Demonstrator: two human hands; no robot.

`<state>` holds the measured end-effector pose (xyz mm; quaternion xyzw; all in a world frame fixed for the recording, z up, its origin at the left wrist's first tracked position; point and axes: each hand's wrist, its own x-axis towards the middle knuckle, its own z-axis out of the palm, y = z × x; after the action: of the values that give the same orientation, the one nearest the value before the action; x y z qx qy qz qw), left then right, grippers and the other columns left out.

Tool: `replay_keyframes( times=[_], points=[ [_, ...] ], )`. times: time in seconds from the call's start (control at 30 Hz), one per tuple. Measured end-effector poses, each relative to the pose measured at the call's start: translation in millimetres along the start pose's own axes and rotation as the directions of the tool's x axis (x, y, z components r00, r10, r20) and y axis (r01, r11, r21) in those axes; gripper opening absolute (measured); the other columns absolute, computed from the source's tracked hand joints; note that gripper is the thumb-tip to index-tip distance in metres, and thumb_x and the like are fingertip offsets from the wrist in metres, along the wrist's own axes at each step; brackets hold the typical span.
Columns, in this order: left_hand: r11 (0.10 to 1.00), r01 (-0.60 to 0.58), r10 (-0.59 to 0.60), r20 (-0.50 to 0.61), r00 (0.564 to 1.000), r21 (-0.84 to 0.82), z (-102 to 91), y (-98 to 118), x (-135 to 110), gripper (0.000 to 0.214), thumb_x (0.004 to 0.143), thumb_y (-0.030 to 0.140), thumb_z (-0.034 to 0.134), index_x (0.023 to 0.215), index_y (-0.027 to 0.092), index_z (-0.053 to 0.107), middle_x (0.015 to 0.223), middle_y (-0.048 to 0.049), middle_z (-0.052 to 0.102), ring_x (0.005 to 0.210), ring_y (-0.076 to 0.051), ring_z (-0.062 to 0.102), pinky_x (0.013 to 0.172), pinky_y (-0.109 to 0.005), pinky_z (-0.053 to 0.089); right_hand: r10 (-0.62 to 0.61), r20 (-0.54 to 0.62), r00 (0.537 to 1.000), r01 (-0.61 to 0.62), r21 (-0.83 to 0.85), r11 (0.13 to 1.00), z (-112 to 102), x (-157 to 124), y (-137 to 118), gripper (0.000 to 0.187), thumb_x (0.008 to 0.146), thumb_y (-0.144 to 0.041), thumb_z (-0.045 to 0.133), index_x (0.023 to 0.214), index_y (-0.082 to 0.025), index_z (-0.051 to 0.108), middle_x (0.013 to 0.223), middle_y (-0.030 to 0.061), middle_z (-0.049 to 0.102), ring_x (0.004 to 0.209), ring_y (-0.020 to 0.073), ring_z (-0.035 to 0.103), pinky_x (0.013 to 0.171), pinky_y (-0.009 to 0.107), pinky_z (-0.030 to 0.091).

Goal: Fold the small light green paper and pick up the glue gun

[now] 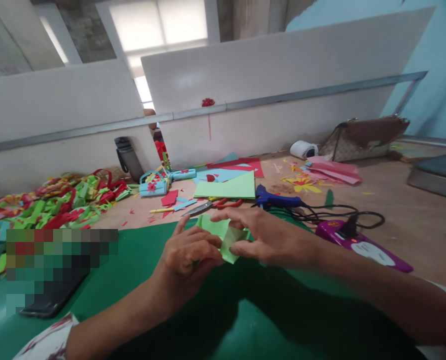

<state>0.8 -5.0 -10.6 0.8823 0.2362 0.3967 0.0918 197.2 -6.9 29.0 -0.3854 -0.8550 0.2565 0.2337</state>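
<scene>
Both hands meet over a dark green sheet [140, 280] on the surface [414, 225]. Left hand [187, 257] is closed, pinching the near edge of a folded light green paper piece [225, 237]. Right hand [271, 237] grips its far side, fingers extended across the top. The fold pattern appears partly hidden. Scissors [211, 205] and a blue glue gun [275, 200] lie just beyond.

folded paper [226, 236]: light green | mat [133, 270]: dark green | glue gun [273, 200]: blue | scissors [223, 204]: red handles
</scene>
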Motion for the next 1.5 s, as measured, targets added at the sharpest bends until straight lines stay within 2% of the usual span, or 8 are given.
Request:
replay_keyframes(
  times=[0.27,0.5,0.7,0.93,1.03,1.17,1.3,1.5],
  points=[
    [0.992,0.019,-0.017,0.014,1.000,-0.122,1.9,-6,1,0.013,0.078,0.011,0.062,0.070,0.020,0.061,0.079,0.0023,0.067,0.076,-0.010,0.063,0.081,-0.027,0.044,-0.063,-0.023,0.998,0.063,0.007,0.998,0,-1,1,0.055,0.073,-0.010,0.055,0.127,-0.019,0.047,0.109,0.0044,0.064,0.087,0.0141,0.060,0.073,0.022,0.044],
    [0.983,0.046,-0.040,0.038,0.999,-0.176,2.0,-4,4,0.013,0.079,0.010,0.060,0.070,0.019,0.061,0.074,0.0016,0.066,0.073,-0.012,0.062,0.084,-0.034,0.045,-0.132,-0.097,0.987,0.128,-0.038,0.991,3,-1,1,0.053,0.072,-0.006,0.057,0.123,-0.021,0.051,0.120,0.0046,0.060,0.098,0.0169,0.058,0.086,0.028,0.042],
    [0.983,0.065,-0.058,0.042,0.997,-0.174,1.6,-1,5,0.015,0.079,0.011,0.059,0.068,0.020,0.061,0.068,0.0032,0.066,0.068,-0.012,0.062,0.088,-0.036,0.043,-0.174,-0.057,0.983,0.176,0.034,0.984,2,-1,2,0.060,0.073,-0.003,0.053,0.128,-0.025,0.046,0.098,0.0003,0.066,0.087,0.0140,0.060,0.073,0.023,0.046],
    [0.980,0.062,-0.065,-0.013,0.998,-0.192,3.1,-1,7,0.013,0.078,0.011,0.061,0.068,0.019,0.060,0.066,0.0027,0.066,0.066,-0.012,0.061,0.087,-0.037,0.043,-0.096,-0.161,0.982,0.093,-0.024,0.995,5,0,2,0.055,0.074,-0.008,0.057,0.126,-0.023,0.047,0.098,0.0010,0.064,0.092,0.0150,0.058,0.081,0.027,0.045],
    [0.983,0.106,-0.122,-0.103,0.987,-0.147,1.0,-1,6,0.011,0.075,0.012,0.065,0.071,0.020,0.060,0.068,0.0043,0.066,0.065,-0.011,0.061,0.096,-0.040,0.037,-0.133,-0.418,0.899,0.071,-0.162,0.984,7,0,5,0.038,0.078,-0.019,0.060,0.116,-0.019,0.052,0.103,0.0050,0.062,0.101,0.0187,0.055,0.089,0.036,0.042],
    [0.979,0.192,-0.202,-0.272,0.941,-0.066,-2.0,-1,4,0.013,0.072,0.014,0.069,0.079,0.022,0.061,0.072,0.0052,0.067,0.064,-0.012,0.062,0.095,-0.041,0.039,-0.449,-0.554,0.701,0.176,-0.476,0.862,13,-3,7,0.010,0.081,-0.026,0.059,0.088,-0.018,0.057,0.093,0.0062,0.061,0.103,0.0227,0.052,0.093,0.044,0.035],
    [0.961,0.262,-0.276,-0.353,0.894,-0.090,-0.9,-1,3,0.020,0.071,0.016,0.070,0.087,0.022,0.060,0.074,0.0023,0.068,0.067,-0.015,0.064,0.077,-0.034,0.050,-0.521,-0.470,0.712,0.160,-0.614,0.773,25,-6,6,0.009,0.081,-0.029,0.060,0.078,-0.021,0.058,0.079,0.0022,0.062,0.095,0.0218,0.055,0.097,0.048,0.026],
    [0.882,0.364,-0.448,-0.290,0.846,-0.301,-1.7,6,7,0.028,0.069,0.020,0.071,0.091,0.019,0.054,0.078,0.0013,0.064,0.067,-0.012,0.064,0.058,-0.020,0.051,-0.522,-0.400,0.753,0.146,-0.673,0.726,33,-4,9,0.017,0.087,-0.019,0.049,0.072,-0.017,0.058,0.070,0.0016,0.060,0.086,0.0189,0.055,0.095,0.047,0.026]
  ],
)
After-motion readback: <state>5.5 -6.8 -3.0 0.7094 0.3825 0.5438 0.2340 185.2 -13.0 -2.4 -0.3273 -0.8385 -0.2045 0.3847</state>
